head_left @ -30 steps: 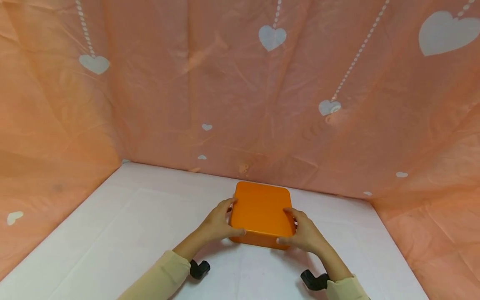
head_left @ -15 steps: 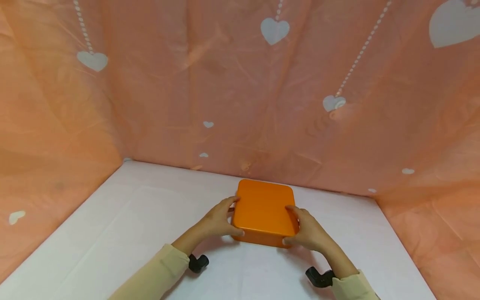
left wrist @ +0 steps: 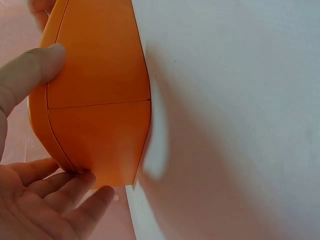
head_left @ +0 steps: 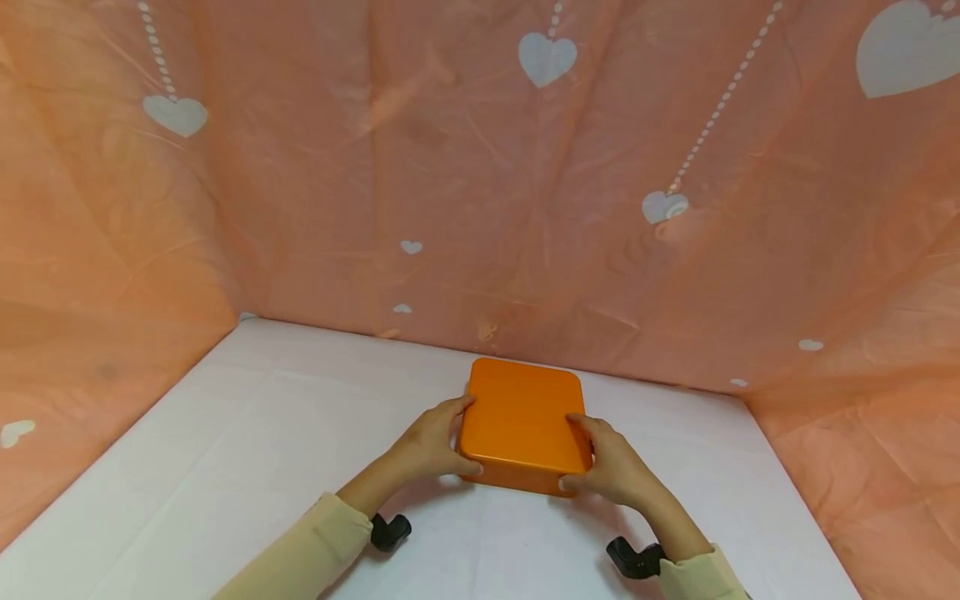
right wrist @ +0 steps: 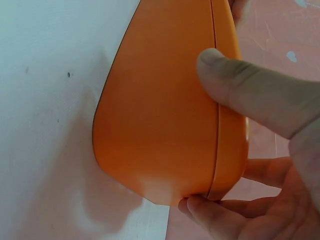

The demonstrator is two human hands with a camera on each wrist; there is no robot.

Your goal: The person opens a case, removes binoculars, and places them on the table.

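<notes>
An orange rectangular box (head_left: 525, 412) with rounded corners lies on the white tabletop in the head view. A thin seam runs round it just below the top, marking a lid (right wrist: 231, 125). My left hand (head_left: 431, 442) grips the box's left near corner; its thumb (left wrist: 42, 62) presses the front wall at the seam and the fingers reach round the side. At the right near corner my right hand (head_left: 611, 462) holds it likewise, its thumb (right wrist: 220, 75) across the seam and the fingertips along the side wall. The lid appears closed, and the inside is hidden.
A white-covered table (head_left: 300, 433) stretches round the box. Orange cloth with white hearts (head_left: 547, 58) hangs behind and on both sides, close to the box's far edge. Black wrist-worn devices (head_left: 636, 558) sit below both hands, next to beige sleeves (head_left: 307, 546).
The head view has shifted slightly. My left thumb has slid a little outward toward the box's left front corner, and my right thumb a little toward the right one. The box stays in place.
</notes>
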